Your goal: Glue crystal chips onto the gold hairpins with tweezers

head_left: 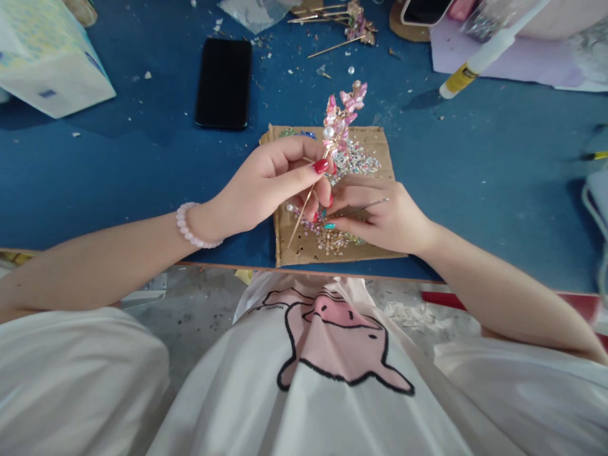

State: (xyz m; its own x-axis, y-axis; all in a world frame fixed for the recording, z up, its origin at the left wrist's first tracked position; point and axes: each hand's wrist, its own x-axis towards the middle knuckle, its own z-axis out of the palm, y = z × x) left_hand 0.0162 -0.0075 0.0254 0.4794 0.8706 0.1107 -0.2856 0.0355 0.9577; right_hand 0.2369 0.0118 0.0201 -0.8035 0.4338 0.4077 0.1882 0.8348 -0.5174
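Note:
My left hand (270, 187) pinches the gold stem of a hair stick (339, 117) topped with pink flower pieces and a white pearl, holding it tilted above a cardboard sheet (384, 142). My right hand (380, 215) is closed around a thin metal tool (365, 207) that lies across its fingers, its tip near the left fingertips. Small sparkling beads and chips (354, 161) are scattered over the cardboard under both hands. A pearl bracelet (187, 228) sits on my left wrist.
A black phone (224, 82) lies face down on the blue table behind the cardboard. A tissue box (45, 57) stands at far left. A glue tube (479, 60) and lilac paper (532, 63) are at far right; more hair sticks (342, 22) lie at the back.

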